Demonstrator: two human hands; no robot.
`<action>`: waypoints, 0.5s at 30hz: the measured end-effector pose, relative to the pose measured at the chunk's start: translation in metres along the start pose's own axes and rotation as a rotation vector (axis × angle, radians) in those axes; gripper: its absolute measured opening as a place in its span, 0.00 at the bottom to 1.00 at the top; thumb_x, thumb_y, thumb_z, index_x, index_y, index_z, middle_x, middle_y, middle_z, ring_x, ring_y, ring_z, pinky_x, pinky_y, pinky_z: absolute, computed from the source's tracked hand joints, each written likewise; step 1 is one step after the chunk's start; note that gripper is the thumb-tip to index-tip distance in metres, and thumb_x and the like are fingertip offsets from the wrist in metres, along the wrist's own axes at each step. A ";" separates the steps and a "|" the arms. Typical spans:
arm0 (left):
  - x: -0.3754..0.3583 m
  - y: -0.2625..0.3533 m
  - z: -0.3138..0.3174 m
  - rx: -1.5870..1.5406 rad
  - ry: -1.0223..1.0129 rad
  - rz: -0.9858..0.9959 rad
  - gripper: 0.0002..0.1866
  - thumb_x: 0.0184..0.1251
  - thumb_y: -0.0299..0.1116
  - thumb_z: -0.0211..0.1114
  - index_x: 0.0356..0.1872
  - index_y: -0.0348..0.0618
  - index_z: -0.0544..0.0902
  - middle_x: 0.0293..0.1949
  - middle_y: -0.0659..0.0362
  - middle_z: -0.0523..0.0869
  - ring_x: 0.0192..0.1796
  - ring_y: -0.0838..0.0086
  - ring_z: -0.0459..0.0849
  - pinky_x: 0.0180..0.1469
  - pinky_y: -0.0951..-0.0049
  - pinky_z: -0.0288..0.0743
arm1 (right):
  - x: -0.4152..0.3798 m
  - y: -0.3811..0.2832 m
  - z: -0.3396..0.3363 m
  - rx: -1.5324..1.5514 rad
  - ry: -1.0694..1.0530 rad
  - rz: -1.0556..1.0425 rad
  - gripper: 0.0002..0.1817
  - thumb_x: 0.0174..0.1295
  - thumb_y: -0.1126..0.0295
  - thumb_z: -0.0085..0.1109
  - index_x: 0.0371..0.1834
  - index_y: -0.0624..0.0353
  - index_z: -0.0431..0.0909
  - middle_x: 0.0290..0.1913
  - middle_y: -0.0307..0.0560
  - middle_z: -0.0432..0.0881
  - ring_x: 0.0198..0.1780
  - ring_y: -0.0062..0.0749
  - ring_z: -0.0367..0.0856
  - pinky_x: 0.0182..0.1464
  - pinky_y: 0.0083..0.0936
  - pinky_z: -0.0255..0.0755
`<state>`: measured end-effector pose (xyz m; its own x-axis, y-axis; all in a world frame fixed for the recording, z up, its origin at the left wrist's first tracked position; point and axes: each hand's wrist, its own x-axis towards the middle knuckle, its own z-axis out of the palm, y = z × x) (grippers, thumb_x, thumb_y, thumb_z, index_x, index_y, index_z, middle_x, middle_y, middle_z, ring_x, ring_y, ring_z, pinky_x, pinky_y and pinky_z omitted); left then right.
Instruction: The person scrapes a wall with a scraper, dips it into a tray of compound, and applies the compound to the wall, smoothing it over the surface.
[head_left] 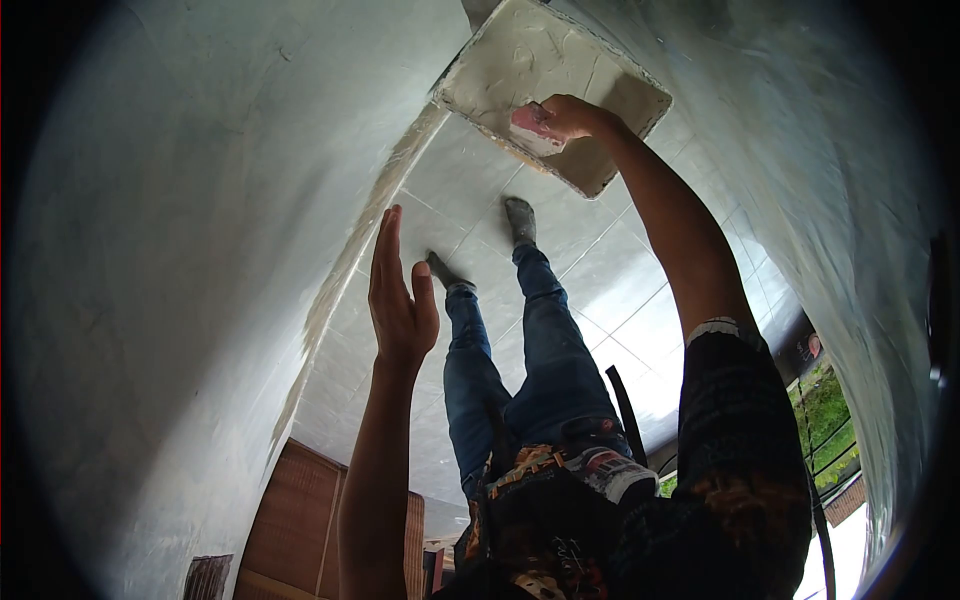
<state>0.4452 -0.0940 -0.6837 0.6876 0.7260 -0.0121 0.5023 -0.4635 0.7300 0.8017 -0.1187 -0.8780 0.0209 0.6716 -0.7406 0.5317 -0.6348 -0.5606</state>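
Note:
My right hand (568,118) is closed around a pinkish, plaster-smeared tool (535,122) over a rectangular tray (655,100). Its exact kind is partly hidden by the fingers. Wet-looking pale plaster (520,55) coats the tray's inside, and its rim is crusted. What supports the tray cannot be made out. Lower and to the left, my left hand (400,305) is raised with its fingers stretched out and the thumb apart. Nothing is in it, and it appears in front of the grey wall's bottom edge.
A smooth grey wall (200,200) fills the left side, with a rough strip (350,255) along its foot. Pale floor tiles (630,270) lie under my feet (520,220). Another streaky wall surface (800,150) curves up at right. Brown panels (290,510) stand at lower left.

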 end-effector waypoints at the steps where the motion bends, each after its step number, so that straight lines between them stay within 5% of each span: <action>1: 0.000 0.001 -0.001 0.003 -0.001 -0.008 0.30 0.84 0.45 0.41 0.76 0.33 0.62 0.72 0.39 0.71 0.75 0.48 0.69 0.77 0.52 0.59 | 0.001 0.016 -0.004 0.144 -0.077 -0.013 0.15 0.68 0.67 0.62 0.52 0.65 0.80 0.45 0.51 0.85 0.47 0.31 0.85 0.51 0.35 0.80; 2: 0.000 0.003 -0.002 0.006 -0.002 -0.017 0.30 0.84 0.45 0.40 0.76 0.33 0.61 0.72 0.39 0.71 0.75 0.48 0.69 0.77 0.52 0.59 | -0.005 0.025 -0.006 0.515 -0.134 0.002 0.18 0.71 0.63 0.62 0.57 0.63 0.78 0.50 0.46 0.84 0.50 0.29 0.84 0.56 0.33 0.80; 7: 0.000 0.012 -0.009 0.017 0.012 -0.016 0.31 0.84 0.46 0.40 0.76 0.33 0.61 0.73 0.40 0.70 0.76 0.48 0.68 0.77 0.52 0.58 | -0.061 0.014 -0.018 0.914 -0.122 -0.082 0.20 0.72 0.60 0.63 0.59 0.61 0.76 0.51 0.44 0.83 0.51 0.27 0.83 0.60 0.31 0.79; 13: 0.010 0.045 -0.038 0.028 0.078 0.027 0.31 0.84 0.47 0.41 0.77 0.34 0.60 0.74 0.40 0.69 0.77 0.49 0.66 0.77 0.51 0.58 | -0.146 -0.046 -0.010 1.381 -0.063 -0.320 0.16 0.71 0.63 0.63 0.56 0.59 0.77 0.50 0.43 0.84 0.47 0.27 0.87 0.51 0.27 0.86; 15: 0.016 0.062 -0.054 0.043 0.093 0.087 0.30 0.82 0.41 0.47 0.77 0.34 0.60 0.73 0.38 0.69 0.77 0.46 0.65 0.77 0.50 0.59 | -0.169 -0.064 -0.011 1.471 -0.083 -0.435 0.14 0.72 0.65 0.62 0.56 0.57 0.78 0.50 0.42 0.85 0.46 0.28 0.88 0.48 0.27 0.86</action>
<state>0.4586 -0.0839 -0.6014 0.6793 0.7248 0.1147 0.4659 -0.5468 0.6957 0.7736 -0.1874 -0.7123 0.0181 0.9083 -0.4179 -0.7978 -0.2388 -0.5536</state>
